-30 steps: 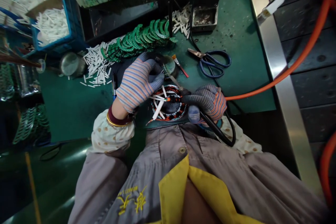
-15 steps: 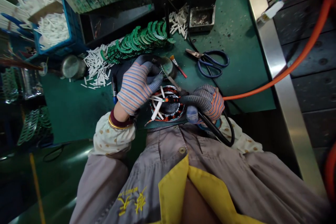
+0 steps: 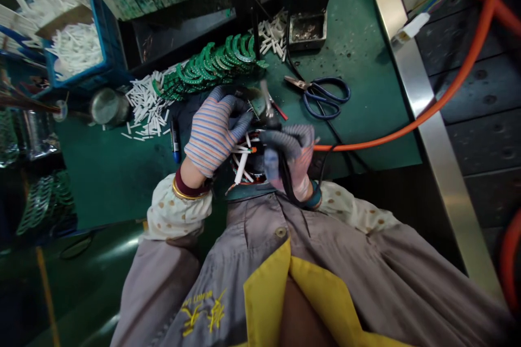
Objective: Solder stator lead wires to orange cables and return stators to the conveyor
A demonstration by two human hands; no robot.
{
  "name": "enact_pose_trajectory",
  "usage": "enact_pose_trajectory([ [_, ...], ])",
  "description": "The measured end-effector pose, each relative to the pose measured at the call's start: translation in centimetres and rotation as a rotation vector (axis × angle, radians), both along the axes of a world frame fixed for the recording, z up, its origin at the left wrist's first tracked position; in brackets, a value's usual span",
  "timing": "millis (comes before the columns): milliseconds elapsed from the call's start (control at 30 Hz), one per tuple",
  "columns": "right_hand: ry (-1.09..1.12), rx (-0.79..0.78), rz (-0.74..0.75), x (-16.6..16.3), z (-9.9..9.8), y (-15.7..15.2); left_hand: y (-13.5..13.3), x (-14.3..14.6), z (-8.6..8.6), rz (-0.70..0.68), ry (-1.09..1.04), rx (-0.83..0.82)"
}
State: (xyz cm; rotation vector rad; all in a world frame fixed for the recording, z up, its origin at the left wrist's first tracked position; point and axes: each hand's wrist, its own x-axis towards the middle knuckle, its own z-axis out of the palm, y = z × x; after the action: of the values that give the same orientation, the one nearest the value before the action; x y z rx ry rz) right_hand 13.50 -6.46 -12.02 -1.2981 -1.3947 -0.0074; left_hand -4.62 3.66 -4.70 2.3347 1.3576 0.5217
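Observation:
My left hand, in a striped knit glove, is closed in a pinch beside a round tin. What lies between its fingertips, perhaps a thin wire, is too small to make out. Wrapped around the black handle of what looks like a soldering iron is my gloved right hand, blurred by motion. The iron's metal end points up and away from me. Below both hands lies a ring-shaped wound coil, partly hidden by my right hand. White sleeves stick out from its left side.
Scissors, a red-handled brush and a metal tray lie to the right. Green curved boards, loose white tubes and a marker are left. An orange hose crosses the right side.
My right hand has moved left over the coil and turned, swinging the iron's metal end upright. My left hand stays pinched in nearly the same place. The whole view has shifted slightly.

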Motion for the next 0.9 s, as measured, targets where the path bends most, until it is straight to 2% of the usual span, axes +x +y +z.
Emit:
enact_pose_trajectory([
  [100,-0.070,-0.130,-0.022,1.2,0.1,1.9,0.0,0.2,-0.1,0.042,-0.015,-0.044],
  [200,-0.186,-0.255,0.043,2.8,0.1,2.7,-0.1,0.3,-0.2,0.046,-0.048,-0.050],
  [333,-0.289,-0.421,0.100,3.3,-0.2,3.1,0.2,0.0,-0.2,0.044,-0.079,-0.073],
  [600,-0.329,-0.266,0.101,3.3,-0.2,3.5,0.6,0.0,-0.1,0.037,-0.059,-0.062],
  [800,-0.326,-0.171,0.138,3.9,-0.2,3.3,1.8,-0.8,0.9,-0.111,-0.015,-0.088],
  [900,-0.291,-0.189,0.147,3.7,-0.6,3.4,2.5,-0.7,1.1,-0.116,0.049,-0.094],
])
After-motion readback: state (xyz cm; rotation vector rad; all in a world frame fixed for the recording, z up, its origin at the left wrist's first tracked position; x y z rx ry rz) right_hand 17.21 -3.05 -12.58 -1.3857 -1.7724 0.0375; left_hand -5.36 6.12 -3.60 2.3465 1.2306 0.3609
